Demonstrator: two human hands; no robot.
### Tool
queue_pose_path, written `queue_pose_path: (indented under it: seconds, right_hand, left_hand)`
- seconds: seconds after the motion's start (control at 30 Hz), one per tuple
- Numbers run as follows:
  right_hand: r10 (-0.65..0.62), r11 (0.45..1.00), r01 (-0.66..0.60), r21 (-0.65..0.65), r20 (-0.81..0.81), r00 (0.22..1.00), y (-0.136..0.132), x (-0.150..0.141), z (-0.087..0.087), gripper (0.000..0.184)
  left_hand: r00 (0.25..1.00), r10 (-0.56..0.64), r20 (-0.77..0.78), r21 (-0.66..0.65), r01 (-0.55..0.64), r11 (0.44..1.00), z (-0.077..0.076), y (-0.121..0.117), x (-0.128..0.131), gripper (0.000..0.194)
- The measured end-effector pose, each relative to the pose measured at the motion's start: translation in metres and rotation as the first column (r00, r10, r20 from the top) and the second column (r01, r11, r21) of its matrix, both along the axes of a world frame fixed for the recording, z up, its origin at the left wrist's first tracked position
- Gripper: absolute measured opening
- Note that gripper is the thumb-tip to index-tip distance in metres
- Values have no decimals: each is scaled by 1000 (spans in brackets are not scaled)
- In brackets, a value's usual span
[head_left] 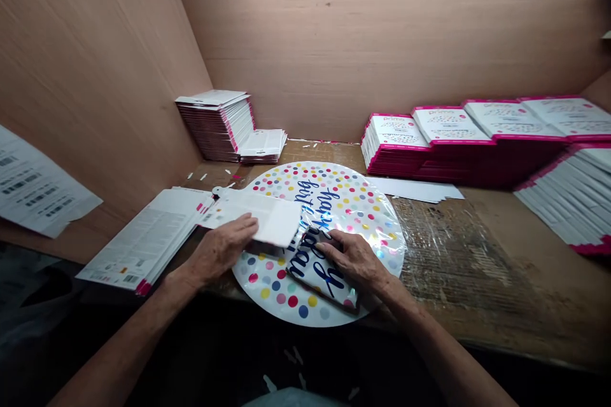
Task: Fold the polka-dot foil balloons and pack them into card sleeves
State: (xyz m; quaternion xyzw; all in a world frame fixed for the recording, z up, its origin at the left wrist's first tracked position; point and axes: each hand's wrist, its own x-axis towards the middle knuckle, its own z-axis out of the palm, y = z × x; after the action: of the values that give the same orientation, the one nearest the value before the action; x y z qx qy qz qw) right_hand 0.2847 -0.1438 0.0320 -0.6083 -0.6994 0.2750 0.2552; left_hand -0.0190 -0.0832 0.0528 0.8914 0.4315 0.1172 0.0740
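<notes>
A round, flat foil balloon (382, 235) with coloured dots and blue "happy birthday" lettering lies on the bench in front of me. Above its left part, my left hand (229, 241) is closed on a white cardboard packet (274, 219), fingers on top and thumb hidden. My right hand (353, 254) pinches a folded foil balloon (317, 264) with the same blue lettering, over the middle of the flat one. The folded balloon's upper end is close to the packet's right edge; whether it is inside the packet I cannot tell.
Printed white packets (143, 235) lie at the left. A tall packet stack (214, 127) stands in the back left corner. Pink-edged packets (453, 127) line the back right, with more (577, 197) at far right. A barcode sheet (38, 184) hangs on the left panel.
</notes>
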Motion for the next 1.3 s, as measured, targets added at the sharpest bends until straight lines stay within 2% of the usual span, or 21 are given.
queue_pose_path:
  seconds: [0.07,0.2,0.33,0.47,0.6,0.73,0.9,0.97,1.03,1.07,1.1,1.13,1.17,1.23,1.3]
  right_hand:
    - [28,1000,-28,-1,81,996,-1,2,1,34]
    - [68,998,-68,-11,219,973,2,0,2,34]
    - [79,997,-72,-35,320,944,12,-6,4,32]
    - [67,998,-71,-2,330,941,29,-15,6,27]
    - [-21,1000,22,1,338,941,44,-28,8,53]
    - [-41,996,73,-59,426,904,55,-37,16,48]
    - [-100,979,170,-108,474,875,59,-42,17,29]
    - [-172,975,217,-50,451,876,56,-43,10,26]
    - [-276,958,284,31,366,889,53,-44,2,24]
    - [-325,944,325,55,305,895,51,-44,-1,24]
    - [-360,933,356,61,237,902,50,-43,-3,24]
    - [-376,927,372,56,165,912,49,-42,-4,24]
    - [-373,928,369,51,91,924,48,-41,-4,26]
    - [-318,942,320,102,-38,947,41,-39,-3,31]
    - [-197,944,207,255,-66,978,26,-37,-3,53]
  left_hand:
    - [997,-61,47,-73,64,995,-9,-3,14,35]
    - [998,45,54,-15,-44,999,-17,-1,46,26]
    - [991,79,-105,-42,-84,996,-15,3,75,21]
    - [959,18,-282,-37,-29,999,-12,4,89,19]
    - [917,-7,-399,-61,-19,998,-5,7,94,31]
    - [926,11,-378,-9,-16,1000,5,11,87,28]
    - [927,-115,-357,30,134,990,8,2,74,19]
    - [965,-74,-253,54,91,994,2,-6,74,25]
    - [996,81,-25,122,-78,989,-6,-14,76,23]
    - [974,191,121,132,-207,970,-10,-17,78,32]
    - [917,303,260,89,-335,938,-15,-19,80,50]
    - [837,400,373,-13,-426,905,-19,-21,83,65]
    - [750,478,457,-152,-464,873,-24,-20,86,72]
    - [580,584,568,-421,-405,811,-31,-17,92,61]
    - [423,642,639,-545,-340,766,-35,-13,97,49]
